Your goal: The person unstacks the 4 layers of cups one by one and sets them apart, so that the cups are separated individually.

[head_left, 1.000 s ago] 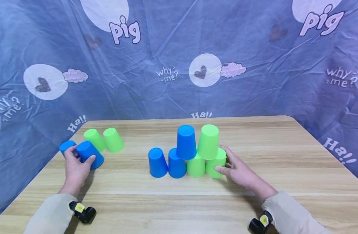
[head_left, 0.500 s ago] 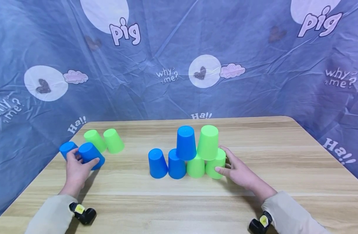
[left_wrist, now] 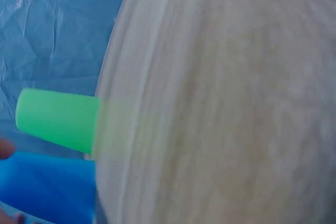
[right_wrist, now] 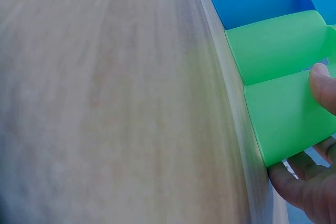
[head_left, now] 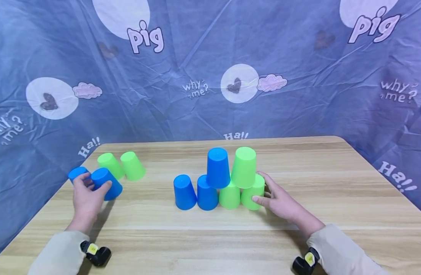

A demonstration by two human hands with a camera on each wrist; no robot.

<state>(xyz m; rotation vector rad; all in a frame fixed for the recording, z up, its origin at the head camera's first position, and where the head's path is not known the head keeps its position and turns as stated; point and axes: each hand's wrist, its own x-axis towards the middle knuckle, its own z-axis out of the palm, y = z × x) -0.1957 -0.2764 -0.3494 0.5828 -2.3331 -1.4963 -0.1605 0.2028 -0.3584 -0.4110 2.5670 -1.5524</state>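
Note:
At the left of the head view my left hand (head_left: 88, 200) holds a blue cup (head_left: 108, 187), thumb on its near right side and fingers on its left. This cup (left_wrist: 50, 187) stands mouth down on the table in the left wrist view. Another blue cup (head_left: 77, 173) is partly hidden behind the fingers. Right of centre, my right hand (head_left: 279, 198) grips the rightmost green cup (head_left: 253, 196) of a bottom row, thumb in front and fingers round the far side. That row also has a green cup (right_wrist: 281, 48) and two blue ones (head_left: 185, 193).
Above the row sit an upturned blue cup (head_left: 218, 168) and an upturned green cup (head_left: 244, 168), side by side. Two green cups (head_left: 132, 167) stand behind the left hand. A blue printed cloth (head_left: 182, 49) hangs behind the wooden table (head_left: 210, 244).
My left thumb shifts slightly along the blue cup, and the left hand moves a little to the left. The right hand and the stacked cups stay put.

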